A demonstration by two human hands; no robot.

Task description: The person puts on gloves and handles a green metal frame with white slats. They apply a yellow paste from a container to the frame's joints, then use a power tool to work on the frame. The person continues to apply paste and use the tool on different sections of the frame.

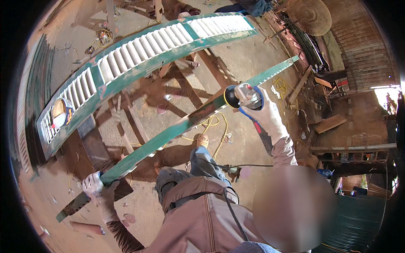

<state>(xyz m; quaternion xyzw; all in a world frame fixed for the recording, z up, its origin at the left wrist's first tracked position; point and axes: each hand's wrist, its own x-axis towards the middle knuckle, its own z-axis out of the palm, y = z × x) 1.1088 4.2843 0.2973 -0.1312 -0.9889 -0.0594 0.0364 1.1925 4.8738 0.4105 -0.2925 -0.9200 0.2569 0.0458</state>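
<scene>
My gloved left hand (pixel 99 189) is wrapped round a long, narrow green board (pixel 168 133), close to its lower left end. The board runs diagonally from there up to the far right. In my gloved right hand (pixel 266 114) is an angle grinder (pixel 248 95) with a grey metal head and a dark and red body. Its round disc (pixel 230 96) sits at the board's upper half, against or just over the wood; contact cannot be told. Around the disc the board shows a brown, bare-looking stretch, while the rest is mostly green.
Beyond the board lies a long green louvred shutter (pixel 97 76) with pale slats, propped on wooden supports. A tin can (pixel 62 111) stands on its left end. Yellow cord (pixel 219 122) loops over the floor below the board. More shutters (pixel 31 101) lean at far left; planks (pixel 330 124) lie at right.
</scene>
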